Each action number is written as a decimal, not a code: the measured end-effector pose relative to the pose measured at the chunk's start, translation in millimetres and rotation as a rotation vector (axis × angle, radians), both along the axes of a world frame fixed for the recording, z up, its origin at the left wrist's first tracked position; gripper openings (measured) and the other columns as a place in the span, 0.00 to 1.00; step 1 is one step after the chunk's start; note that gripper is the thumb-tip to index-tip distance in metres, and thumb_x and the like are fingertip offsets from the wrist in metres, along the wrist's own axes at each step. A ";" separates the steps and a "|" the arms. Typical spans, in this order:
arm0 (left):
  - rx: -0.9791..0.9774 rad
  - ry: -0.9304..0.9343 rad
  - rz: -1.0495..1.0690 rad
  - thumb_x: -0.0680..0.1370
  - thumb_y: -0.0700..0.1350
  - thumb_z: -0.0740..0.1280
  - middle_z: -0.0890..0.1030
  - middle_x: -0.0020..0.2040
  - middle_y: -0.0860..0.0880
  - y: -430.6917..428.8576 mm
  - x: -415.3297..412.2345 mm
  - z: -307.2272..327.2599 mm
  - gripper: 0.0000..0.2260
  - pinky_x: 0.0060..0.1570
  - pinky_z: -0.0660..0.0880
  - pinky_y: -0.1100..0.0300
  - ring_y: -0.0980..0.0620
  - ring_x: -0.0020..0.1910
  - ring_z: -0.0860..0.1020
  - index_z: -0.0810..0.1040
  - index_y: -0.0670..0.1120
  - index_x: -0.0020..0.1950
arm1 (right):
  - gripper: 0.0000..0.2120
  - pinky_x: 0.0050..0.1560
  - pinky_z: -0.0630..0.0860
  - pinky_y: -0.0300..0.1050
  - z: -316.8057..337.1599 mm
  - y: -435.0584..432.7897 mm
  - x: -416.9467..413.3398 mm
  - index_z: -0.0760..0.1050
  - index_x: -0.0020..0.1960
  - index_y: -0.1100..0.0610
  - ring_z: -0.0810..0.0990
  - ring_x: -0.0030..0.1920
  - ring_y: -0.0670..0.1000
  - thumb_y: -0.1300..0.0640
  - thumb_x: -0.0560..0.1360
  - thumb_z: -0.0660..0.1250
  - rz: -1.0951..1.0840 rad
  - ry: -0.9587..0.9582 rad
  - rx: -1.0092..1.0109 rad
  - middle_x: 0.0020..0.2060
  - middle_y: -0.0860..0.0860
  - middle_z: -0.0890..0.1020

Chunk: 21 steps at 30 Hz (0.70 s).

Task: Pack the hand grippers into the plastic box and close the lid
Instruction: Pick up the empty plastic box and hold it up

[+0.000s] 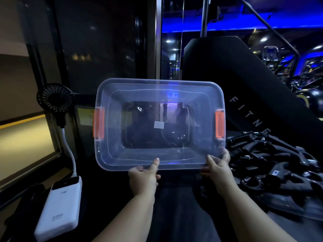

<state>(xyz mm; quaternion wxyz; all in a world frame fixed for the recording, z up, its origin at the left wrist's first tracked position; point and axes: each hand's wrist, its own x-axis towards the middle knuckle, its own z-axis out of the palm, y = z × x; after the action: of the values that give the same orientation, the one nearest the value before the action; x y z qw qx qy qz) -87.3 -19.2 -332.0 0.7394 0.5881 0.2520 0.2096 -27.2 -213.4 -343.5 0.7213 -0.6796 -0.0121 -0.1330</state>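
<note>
Many hand grippers [272, 159] blur darkly beside the plastic box [111, 131].

Dark surface [97, 186] with black hand grippers [272, 165], white power bank [59, 208]

Left hand [143, 179] and right hand [218, 167] grip the plastic box [157, 88] by its near rim.

Left to right: power bank [59, 206], plastic box [115, 123], hand grippers [272, 159].
</note>
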 end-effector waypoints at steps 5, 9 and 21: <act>-0.036 -0.018 0.000 0.71 0.49 0.75 0.84 0.39 0.46 1.7 -1.7 0.2 0.24 0.23 0.72 0.63 0.52 0.29 0.79 0.69 0.39 0.57 | 0.30 0.28 0.76 0.41 0.8 -4.3 -10.1 0.52 0.74 0.45 0.80 0.29 0.50 0.59 0.79 0.63 -0.014 -0.019 -0.137 0.50 0.50 0.80; -0.094 -0.048 -0.001 0.72 0.45 0.74 0.83 0.40 0.43 2.4 0.5 -2.5 0.22 0.25 0.75 0.62 0.49 0.33 0.81 0.66 0.39 0.58 | 0.24 0.26 0.77 0.43 3.8 -13.5 -15.2 0.61 0.71 0.57 0.80 0.30 0.51 0.57 0.78 0.65 -0.084 -0.018 -0.214 0.46 0.52 0.79; -0.216 -0.074 -0.012 0.74 0.41 0.73 0.80 0.49 0.36 -1.3 5.5 -2.9 0.25 0.30 0.79 0.61 0.45 0.41 0.83 0.64 0.35 0.64 | 0.14 0.52 0.69 0.41 27.2 -64.4 -48.9 0.76 0.59 0.54 0.74 0.49 0.50 0.57 0.73 0.68 -0.396 -0.085 -0.818 0.51 0.52 0.74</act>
<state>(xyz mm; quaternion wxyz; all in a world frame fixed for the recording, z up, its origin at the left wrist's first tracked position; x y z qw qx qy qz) -81.8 -20.4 -334.9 0.8086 0.4983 0.2422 0.1981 -76.1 -277.8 -316.3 0.3530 -0.8918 0.0370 -0.2805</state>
